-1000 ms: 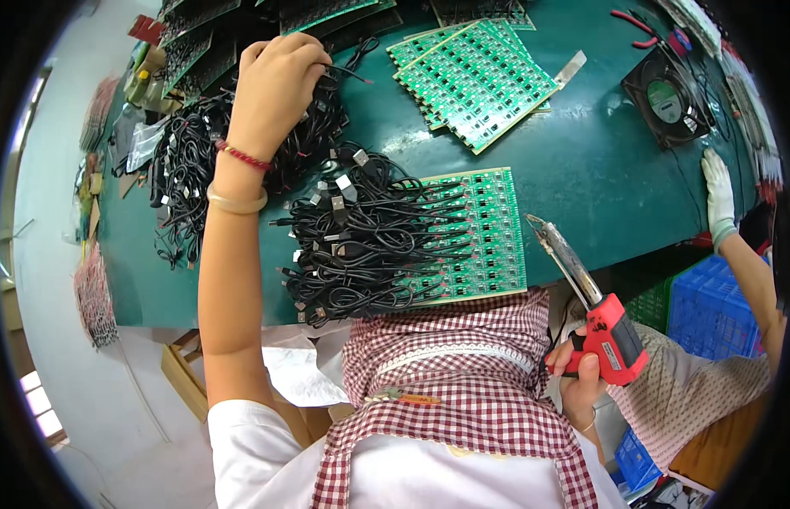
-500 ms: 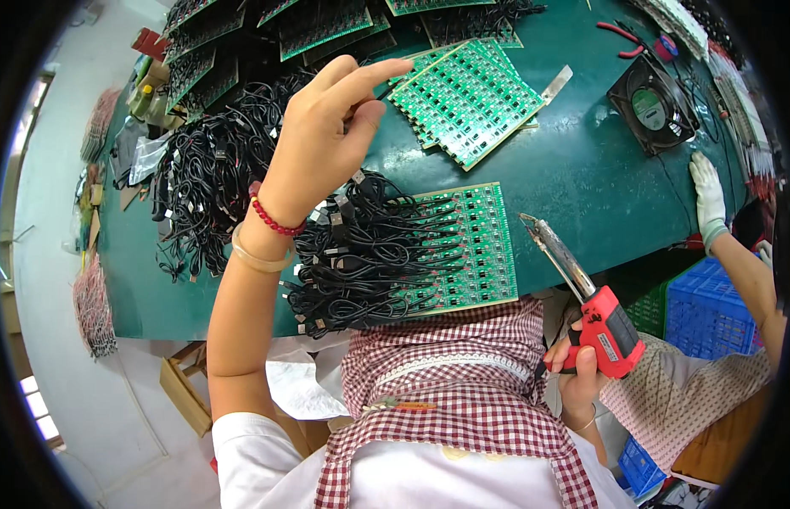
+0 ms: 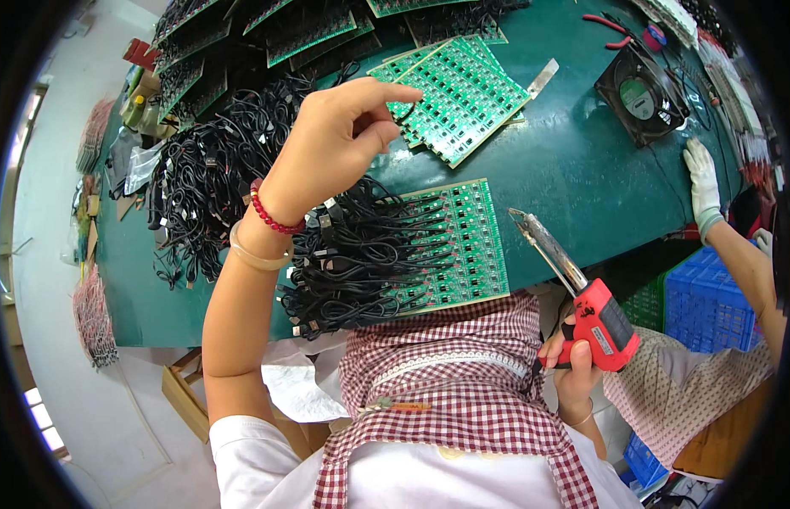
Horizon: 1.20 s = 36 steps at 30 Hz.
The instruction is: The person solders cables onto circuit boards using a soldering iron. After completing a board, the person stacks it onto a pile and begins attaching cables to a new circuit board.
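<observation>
At the bench's [image 3: 573,178] near edge lies a green board [image 3: 470,242], black cables [image 3: 352,276] trailing left. It's nearward and right of the left hand [image 3: 331,142], fingers curled narrowly, contents unclear; the right hand [image 3: 575,366] grips a soldering gun [image 3: 605,327], tip closer, beside the board.

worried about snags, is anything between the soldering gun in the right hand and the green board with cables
Nothing visible: between the red soldering gun in the right hand and the cabled green board, only tabletop shows.

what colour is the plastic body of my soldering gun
Red and dark grey; the soldering gun's plastic body shows best in the head view.
</observation>
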Tool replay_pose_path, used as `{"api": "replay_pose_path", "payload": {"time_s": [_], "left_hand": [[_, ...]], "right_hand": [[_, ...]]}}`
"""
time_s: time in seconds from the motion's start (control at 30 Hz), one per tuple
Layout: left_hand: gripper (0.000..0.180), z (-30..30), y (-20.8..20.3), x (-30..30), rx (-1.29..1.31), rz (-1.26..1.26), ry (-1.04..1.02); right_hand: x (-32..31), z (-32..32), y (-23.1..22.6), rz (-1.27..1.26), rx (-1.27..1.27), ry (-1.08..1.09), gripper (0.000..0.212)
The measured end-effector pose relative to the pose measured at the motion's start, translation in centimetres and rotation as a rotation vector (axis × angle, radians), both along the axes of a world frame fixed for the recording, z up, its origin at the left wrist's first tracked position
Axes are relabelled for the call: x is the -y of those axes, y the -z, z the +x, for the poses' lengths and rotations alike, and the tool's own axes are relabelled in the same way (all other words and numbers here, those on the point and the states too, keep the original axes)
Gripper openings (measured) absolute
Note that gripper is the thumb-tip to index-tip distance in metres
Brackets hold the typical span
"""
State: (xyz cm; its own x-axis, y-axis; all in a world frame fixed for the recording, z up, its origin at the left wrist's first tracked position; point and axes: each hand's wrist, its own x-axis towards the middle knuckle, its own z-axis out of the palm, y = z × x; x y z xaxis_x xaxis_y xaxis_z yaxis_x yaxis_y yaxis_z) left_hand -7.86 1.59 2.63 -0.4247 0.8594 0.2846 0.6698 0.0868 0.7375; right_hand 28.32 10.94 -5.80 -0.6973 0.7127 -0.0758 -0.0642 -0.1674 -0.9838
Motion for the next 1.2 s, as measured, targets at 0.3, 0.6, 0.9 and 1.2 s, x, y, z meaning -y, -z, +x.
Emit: {"api": "replay_pose_path", "payload": {"time_s": [0.3, 0.6, 0.9, 1.2], "left_hand": [[0.022, -0.5, 0.5, 0.0, -0.153, -0.041, -0.026], [0.02, -3.3, 0.8, -2.2, 0.084, 0.063, -0.015], [0.022, -4.0, 1.5, -3.1, 0.195, 0.081, -0.032], [0.026, -6.1, -1.6, -1.8, 0.129, 0.162, -0.094]], "right_hand": [[-0.3, -0.4, 0.1, 0.024, -0.025, -0.016, 0.041], [-0.1, -0.6, 0.0, 0.013, -0.019, 0.023, 0.04], [-0.8, 0.2, 0.3, -0.068, -0.045, 0.016, 0.039], [-0.6, -0.1, 0.2, -0.099, -0.04, 0.029, 0.038]]}}
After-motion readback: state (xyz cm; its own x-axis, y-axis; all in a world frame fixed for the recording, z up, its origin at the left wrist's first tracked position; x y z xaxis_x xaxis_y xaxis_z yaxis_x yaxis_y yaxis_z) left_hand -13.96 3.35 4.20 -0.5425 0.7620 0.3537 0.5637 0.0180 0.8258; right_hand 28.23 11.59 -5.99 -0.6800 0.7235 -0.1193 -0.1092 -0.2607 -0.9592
